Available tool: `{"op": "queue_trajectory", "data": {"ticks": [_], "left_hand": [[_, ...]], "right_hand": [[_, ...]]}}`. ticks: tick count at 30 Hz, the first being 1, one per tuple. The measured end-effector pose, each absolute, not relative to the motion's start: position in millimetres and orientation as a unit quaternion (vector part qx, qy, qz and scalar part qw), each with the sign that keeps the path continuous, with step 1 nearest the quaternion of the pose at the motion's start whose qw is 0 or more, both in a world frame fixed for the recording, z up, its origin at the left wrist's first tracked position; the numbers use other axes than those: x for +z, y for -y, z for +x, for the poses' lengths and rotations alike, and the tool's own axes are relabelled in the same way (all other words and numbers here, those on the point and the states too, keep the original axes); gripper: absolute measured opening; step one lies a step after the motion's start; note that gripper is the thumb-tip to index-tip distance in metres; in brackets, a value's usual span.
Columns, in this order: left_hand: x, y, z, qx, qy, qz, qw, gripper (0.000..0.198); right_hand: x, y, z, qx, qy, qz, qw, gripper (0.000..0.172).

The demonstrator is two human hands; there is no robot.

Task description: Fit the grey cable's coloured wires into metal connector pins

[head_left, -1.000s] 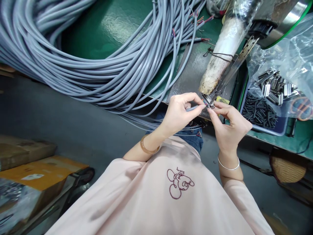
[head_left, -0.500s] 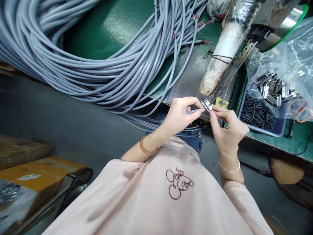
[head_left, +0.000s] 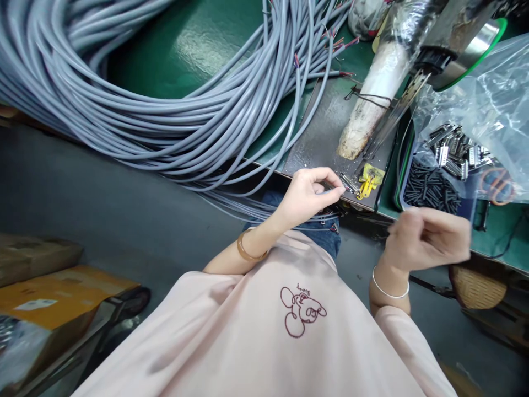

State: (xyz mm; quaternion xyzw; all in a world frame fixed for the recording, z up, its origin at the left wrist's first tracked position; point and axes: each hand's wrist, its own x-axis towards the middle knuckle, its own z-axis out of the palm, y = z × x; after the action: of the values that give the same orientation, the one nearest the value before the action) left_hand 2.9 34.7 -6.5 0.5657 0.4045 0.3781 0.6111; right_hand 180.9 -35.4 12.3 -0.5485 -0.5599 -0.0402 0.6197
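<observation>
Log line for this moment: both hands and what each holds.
left hand: pinching connector | right hand: blurred, apart from connector, near black-parts tray | yellow clip: beside connector

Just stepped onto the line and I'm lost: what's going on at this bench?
A person pinches a small metal connector in the left hand, at the edge of the dark plate beside a yellow clip. The right hand, blurred, is off it, near the blue tray of black parts. Grey cable coils cover the green bench.
</observation>
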Motion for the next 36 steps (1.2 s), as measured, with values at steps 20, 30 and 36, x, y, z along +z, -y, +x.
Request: {"op": "queue_trajectory", "data": {"ticks": [20, 30, 36], "left_hand": [[-2, -41, 6, 0.445, -0.407, 0.556, 0.572, 0.010], [6, -40, 4, 0.428, -0.438, 0.580, 0.537, 0.012], [2, -41, 2, 0.407, -0.443, 0.596, 0.532, 0.013]], "right_hand": [[4, 16, 171, 0.016, 0.679, -0.569, 0.462, 0.011], [6, 11, 170, -0.055, 0.706, -0.560, 0.431, 0.015], [2, 13, 172, -0.063, 0.722, -0.553, 0.412, 0.012]]}}
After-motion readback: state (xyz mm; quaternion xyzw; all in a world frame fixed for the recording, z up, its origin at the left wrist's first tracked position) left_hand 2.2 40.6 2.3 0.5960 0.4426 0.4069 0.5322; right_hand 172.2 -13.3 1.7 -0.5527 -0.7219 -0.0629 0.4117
